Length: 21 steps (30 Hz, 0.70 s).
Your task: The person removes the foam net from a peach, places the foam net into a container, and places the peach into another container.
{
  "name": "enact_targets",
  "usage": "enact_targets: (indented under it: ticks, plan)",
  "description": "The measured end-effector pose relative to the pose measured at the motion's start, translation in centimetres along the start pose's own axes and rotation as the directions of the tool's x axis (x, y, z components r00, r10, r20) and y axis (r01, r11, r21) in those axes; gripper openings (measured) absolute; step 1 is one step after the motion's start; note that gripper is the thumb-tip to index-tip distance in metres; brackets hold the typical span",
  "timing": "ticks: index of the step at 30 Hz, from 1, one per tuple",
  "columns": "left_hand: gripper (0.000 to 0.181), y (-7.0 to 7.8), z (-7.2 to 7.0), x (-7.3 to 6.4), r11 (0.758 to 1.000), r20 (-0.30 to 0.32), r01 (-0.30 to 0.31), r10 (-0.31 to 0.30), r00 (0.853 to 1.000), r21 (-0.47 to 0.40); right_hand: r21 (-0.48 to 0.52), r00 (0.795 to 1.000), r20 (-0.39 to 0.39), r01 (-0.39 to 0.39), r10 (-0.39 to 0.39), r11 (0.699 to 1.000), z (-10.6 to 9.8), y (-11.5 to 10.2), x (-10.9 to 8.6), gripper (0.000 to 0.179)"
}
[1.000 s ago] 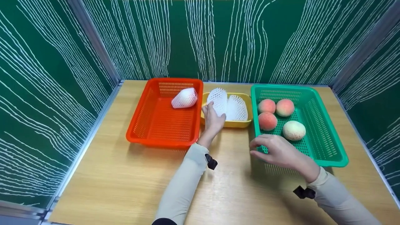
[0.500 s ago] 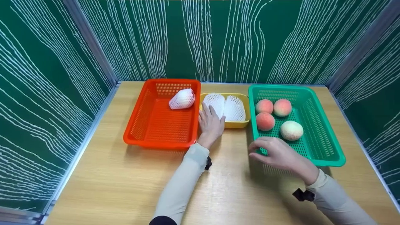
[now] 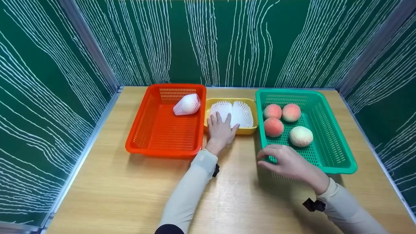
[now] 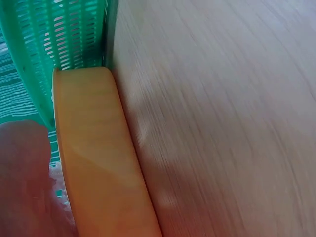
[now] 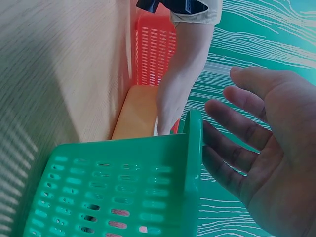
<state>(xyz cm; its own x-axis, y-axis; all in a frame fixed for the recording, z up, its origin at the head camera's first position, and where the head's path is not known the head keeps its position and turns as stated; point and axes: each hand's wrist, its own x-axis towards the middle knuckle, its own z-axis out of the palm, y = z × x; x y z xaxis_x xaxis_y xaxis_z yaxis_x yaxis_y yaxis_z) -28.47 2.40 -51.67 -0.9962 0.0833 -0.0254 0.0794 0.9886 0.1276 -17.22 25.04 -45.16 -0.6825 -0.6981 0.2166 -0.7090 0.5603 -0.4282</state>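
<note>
My left hand (image 3: pixel 221 130) lies with fingers spread on the white foam net sleeves (image 3: pixel 243 115) in the small yellow basket (image 3: pixel 245 130). Its thumb side also shows beside that basket's wall in the left wrist view. Over the front left corner of the green basket (image 3: pixel 341 143), my right hand (image 3: pixel 286 161) hovers with loosely bent fingers; the right wrist view shows nothing in its grasp. Three pink peaches (image 3: pixel 273 127) and a paler peach (image 3: pixel 301 136) sit in the green basket. A foam-sleeved fruit (image 3: pixel 187 104) lies in the red basket (image 3: pixel 165 130).
The three baskets stand in a row along the back of the wooden table (image 3: pixel 240 195), yellow between red and green. Green panels (image 3: pixel 240 39) with white wavy lines enclose the back and sides. Metal posts (image 3: pixel 89 45) stand at the corners.
My left hand has lowered a lifted foam net back into the yellow basket, released it and spread its fingers flat over it. My right hand has stayed nearly still. The camera view has shifted slightly.
</note>
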Motion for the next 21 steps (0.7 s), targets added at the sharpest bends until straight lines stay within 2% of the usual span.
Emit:
enact_targets:
  ticks: [4,10,12,14,16,19,21]
  plan:
    - [0.069,0.1,-0.1,0.1,1.0,0.024,0.024,-0.025,0.999,0.012,0.002,1.0,-0.002,0.002,-0.002,1.0,0.0,0.0,0.0,0.015]
    - [0.07,0.2,-0.3,0.5,0.993,0.069,0.12,-0.119,0.99,0.0,-0.007,0.999,-0.029,0.029,-0.03,1.0,0.2,0.2,0.0,0.014]
    - [0.071,0.3,-0.3,0.7,0.989,0.065,0.148,-0.147,0.987,-0.002,-0.01,0.999,-0.038,0.034,-0.034,0.999,0.3,0.3,-0.1,0.013]
    - [0.07,0.5,-0.3,0.9,0.986,0.026,0.168,-0.168,0.986,-0.001,-0.006,0.999,-0.037,0.029,-0.03,1.0,0.4,0.3,0.0,0.014]
    - [0.068,0.6,-0.1,1.0,0.984,-0.062,0.178,-0.178,0.982,-0.016,-0.002,0.999,-0.032,0.023,-0.023,1.0,0.4,0.3,0.0,0.015]
    - [0.058,0.8,0.1,1.0,0.984,-0.23,0.17,-0.179,0.957,-0.061,-0.004,0.999,-0.022,0.023,-0.023,1.0,0.4,0.3,0.0,0.015]
    - [0.046,0.9,0.3,0.8,0.987,-0.301,0.134,-0.156,0.941,-0.093,-0.008,0.999,-0.02,0.026,-0.026,1.0,0.3,0.2,-0.1,0.014]
